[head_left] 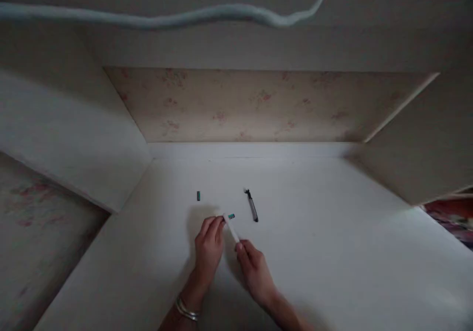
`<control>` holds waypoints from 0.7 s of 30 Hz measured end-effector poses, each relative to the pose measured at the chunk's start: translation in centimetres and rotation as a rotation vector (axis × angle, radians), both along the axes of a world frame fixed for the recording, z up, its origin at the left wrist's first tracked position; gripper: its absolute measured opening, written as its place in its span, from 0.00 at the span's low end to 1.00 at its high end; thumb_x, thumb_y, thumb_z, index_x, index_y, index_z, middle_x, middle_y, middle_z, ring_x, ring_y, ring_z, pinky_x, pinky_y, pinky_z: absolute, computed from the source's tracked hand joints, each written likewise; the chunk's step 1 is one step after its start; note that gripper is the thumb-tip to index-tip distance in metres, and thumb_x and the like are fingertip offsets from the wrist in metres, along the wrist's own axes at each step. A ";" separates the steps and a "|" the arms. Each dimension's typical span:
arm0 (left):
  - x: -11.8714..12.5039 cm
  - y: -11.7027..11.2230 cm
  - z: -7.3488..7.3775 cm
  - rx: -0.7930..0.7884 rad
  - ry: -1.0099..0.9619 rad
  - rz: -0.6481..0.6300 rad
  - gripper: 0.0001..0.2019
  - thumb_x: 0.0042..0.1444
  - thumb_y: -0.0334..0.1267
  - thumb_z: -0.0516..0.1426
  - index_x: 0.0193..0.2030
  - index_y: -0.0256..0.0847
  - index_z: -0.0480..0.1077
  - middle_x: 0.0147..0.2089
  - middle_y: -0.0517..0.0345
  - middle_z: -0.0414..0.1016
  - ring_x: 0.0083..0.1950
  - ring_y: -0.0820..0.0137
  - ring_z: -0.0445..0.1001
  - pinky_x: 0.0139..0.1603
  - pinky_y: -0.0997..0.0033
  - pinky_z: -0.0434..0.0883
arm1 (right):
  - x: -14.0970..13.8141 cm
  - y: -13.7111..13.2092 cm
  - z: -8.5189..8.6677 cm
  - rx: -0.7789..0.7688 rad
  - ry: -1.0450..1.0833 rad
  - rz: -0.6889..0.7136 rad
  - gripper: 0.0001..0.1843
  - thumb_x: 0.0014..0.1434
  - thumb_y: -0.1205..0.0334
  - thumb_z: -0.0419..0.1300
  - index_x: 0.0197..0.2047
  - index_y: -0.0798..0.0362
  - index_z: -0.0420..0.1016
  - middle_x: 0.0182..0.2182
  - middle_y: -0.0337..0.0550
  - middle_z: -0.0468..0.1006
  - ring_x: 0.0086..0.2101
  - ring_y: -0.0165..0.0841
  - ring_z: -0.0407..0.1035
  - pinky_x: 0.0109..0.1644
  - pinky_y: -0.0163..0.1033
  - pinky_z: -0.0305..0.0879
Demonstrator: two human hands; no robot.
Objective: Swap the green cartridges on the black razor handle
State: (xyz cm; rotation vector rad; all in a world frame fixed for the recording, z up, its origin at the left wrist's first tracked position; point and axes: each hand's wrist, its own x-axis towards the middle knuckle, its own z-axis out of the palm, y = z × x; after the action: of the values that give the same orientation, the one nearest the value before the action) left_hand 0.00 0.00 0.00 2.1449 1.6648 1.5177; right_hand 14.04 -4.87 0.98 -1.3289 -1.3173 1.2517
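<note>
- Now the right hand [253, 267] grips a slim white stick [232, 229], angled toward eleven o'clock.
- The left hand [209, 242] curls at its tip, grip unclear.
- Slender black-grey tool [253, 207]: right hand's twelve o'clock, smooth bench [351, 252].

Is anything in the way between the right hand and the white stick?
No, nothing visible is. The right hand holds the near end of the white stick. The left hand is up by the far end.

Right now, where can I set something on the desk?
Widest bare patch: right of the black tool, toward the right panel. Another: between the lone green piece and left panel. Crowded: around your left hand, right hand and white stick.
</note>
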 end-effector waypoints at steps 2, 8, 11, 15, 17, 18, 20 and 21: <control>0.1 0.1 -0.1 -0.015 0.000 0.003 0.07 0.64 0.33 0.54 0.44 0.38 0.72 0.39 0.54 0.72 0.41 0.70 0.74 0.43 0.72 0.72 | 0.2 0.0 -0.3 -0.021 0.008 -0.018 0.22 0.67 0.44 0.48 0.31 0.53 0.66 0.21 0.34 0.60 0.23 0.30 0.54 0.26 0.33 0.50; 0.2 0.1 -0.2 0.009 -0.044 -0.008 0.07 0.63 0.32 0.53 0.46 0.39 0.71 0.39 0.54 0.72 0.40 0.70 0.74 0.43 0.72 0.73 | 0.4 -0.1 -1.1 -0.042 0.041 0.022 0.23 0.66 0.41 0.48 0.31 0.52 0.66 0.20 0.32 0.58 0.21 0.29 0.51 0.22 0.33 0.47; 0.1 0.2 -0.2 0.017 -0.054 -0.017 0.07 0.63 0.32 0.54 0.46 0.40 0.71 0.39 0.54 0.72 0.40 0.70 0.74 0.42 0.71 0.73 | 0.3 -0.2 -1.1 -0.049 0.055 -0.013 0.24 0.66 0.41 0.47 0.32 0.52 0.66 0.20 0.32 0.58 0.20 0.29 0.50 0.21 0.33 0.46; 0.1 0.2 -0.2 0.046 -0.048 -0.008 0.07 0.63 0.31 0.53 0.45 0.39 0.72 0.39 0.53 0.72 0.40 0.69 0.74 0.41 0.72 0.74 | 0.4 -0.1 -0.6 -0.047 0.038 0.053 0.24 0.66 0.41 0.48 0.32 0.53 0.66 0.20 0.33 0.58 0.20 0.29 0.51 0.21 0.32 0.47; 0.0 0.2 -0.2 0.041 -0.055 -0.013 0.07 0.63 0.31 0.54 0.46 0.39 0.71 0.39 0.53 0.72 0.40 0.69 0.74 0.42 0.72 0.74 | 0.4 0.1 -0.4 -0.040 0.040 0.009 0.24 0.65 0.40 0.48 0.31 0.53 0.66 0.20 0.33 0.58 0.20 0.29 0.51 0.21 0.32 0.47; 0.0 0.2 -0.2 0.038 -0.061 -0.017 0.07 0.63 0.31 0.54 0.46 0.39 0.71 0.39 0.53 0.72 0.40 0.69 0.74 0.42 0.72 0.74 | 0.5 0.1 -0.3 -0.034 0.042 -0.007 0.24 0.66 0.40 0.48 0.31 0.52 0.65 0.20 0.33 0.58 0.20 0.29 0.51 0.21 0.32 0.47; 0.0 0.2 -0.2 0.048 -0.066 -0.019 0.07 0.63 0.31 0.53 0.45 0.38 0.71 0.38 0.53 0.72 0.40 0.69 0.74 0.41 0.72 0.74 | 0.5 0.2 -0.2 -0.020 0.040 0.027 0.23 0.66 0.42 0.48 0.32 0.52 0.65 0.20 0.33 0.58 0.21 0.29 0.51 0.22 0.33 0.47; 0.0 0.2 -0.2 0.057 -0.064 -0.015 0.07 0.63 0.31 0.53 0.45 0.38 0.71 0.38 0.54 0.72 0.39 0.70 0.74 0.41 0.72 0.74 | 0.5 0.2 -0.2 -0.017 0.038 0.061 0.22 0.66 0.42 0.48 0.32 0.52 0.66 0.21 0.33 0.58 0.21 0.29 0.51 0.22 0.33 0.48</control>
State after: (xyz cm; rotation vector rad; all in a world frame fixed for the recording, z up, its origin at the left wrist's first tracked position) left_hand 0.02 0.18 -0.16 2.1067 1.6011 1.6305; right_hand 14.53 -4.64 0.78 -1.2798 -1.3318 1.3260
